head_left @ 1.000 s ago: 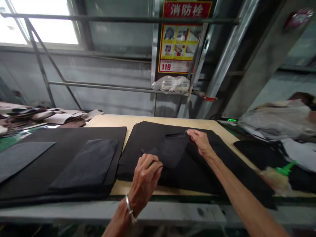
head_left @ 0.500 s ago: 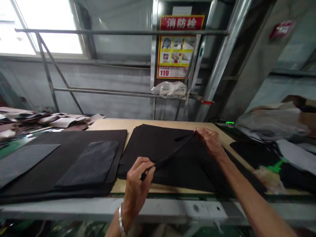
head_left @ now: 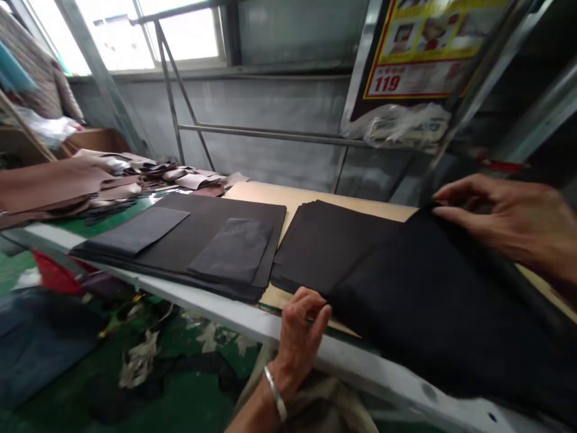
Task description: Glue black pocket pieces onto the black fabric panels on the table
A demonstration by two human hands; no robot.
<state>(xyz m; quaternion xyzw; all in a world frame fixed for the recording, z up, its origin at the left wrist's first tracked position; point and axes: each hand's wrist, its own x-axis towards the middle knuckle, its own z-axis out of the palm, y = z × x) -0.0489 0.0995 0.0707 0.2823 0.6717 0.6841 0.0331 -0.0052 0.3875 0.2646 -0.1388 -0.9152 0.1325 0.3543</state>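
Note:
My right hand (head_left: 514, 219), at the right, pinches the far edge of a black fabric-like sheet (head_left: 419, 288) between thumb and fingers. The sheet is raised and slopes down toward the table's front edge. Its near left corner is at the closed fingertips of my left hand (head_left: 302, 331), which wears a silver bangle on the wrist. Under and left of it lies a stack of black sheets (head_left: 338, 240) with fanned corners. Farther left, another black stack (head_left: 220, 213) carries two dark grey pieces, one (head_left: 139, 228) at its left and one (head_left: 237, 249) at its right.
Brown and pinkish offcuts (head_left: 58, 183) pile up at the table's left end. A pale metal rail (head_left: 216, 307) runs along the front edge. Behind stand a metal pipe frame (head_left: 270, 133) and a plastic-wrapped bundle (head_left: 403, 126). Scraps (head_left: 139, 361) litter the green floor.
The view has swung left. The folded edge stretched between my hands has become a wide raised sheet; my right hand has lifted and come nearer, while my left stays low at the front edge.

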